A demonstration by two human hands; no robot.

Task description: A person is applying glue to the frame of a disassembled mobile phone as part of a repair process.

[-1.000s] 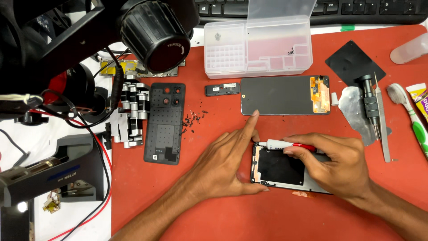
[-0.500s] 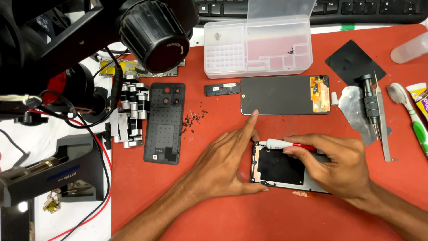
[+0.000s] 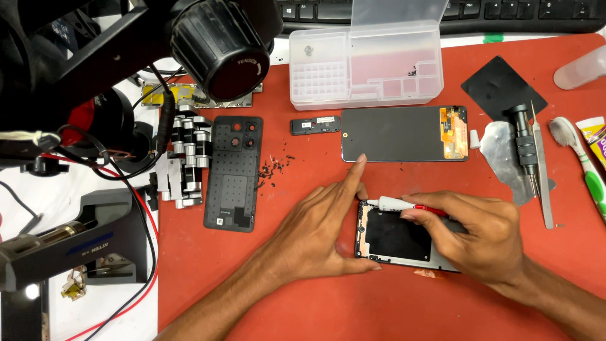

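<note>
An opened phone frame [image 3: 394, 237] lies on the red mat [image 3: 315, 297]. My left hand [image 3: 315, 230] presses on the frame's left edge, index finger stretched up toward its top left corner. My right hand [image 3: 473, 237] grips a small white tube with a red body [image 3: 404, 204], its nozzle resting at the frame's top left edge. A detached dark screen panel [image 3: 404, 134] with an orange flex lies just above, beside a small black part [image 3: 314, 125]. The phone's black back cover [image 3: 232, 172] lies to the left.
A clear parts box [image 3: 366, 69] stands at the back, a keyboard [image 3: 442, 12] behind it. A screwdriver [image 3: 524, 148], tweezers [image 3: 541, 177] and a toothbrush [image 3: 577, 164] lie at right. A microscope head [image 3: 214, 44], cables and a black tool [image 3: 69, 243] crowd the left. Loose screws [image 3: 271, 170] are scattered mid-mat.
</note>
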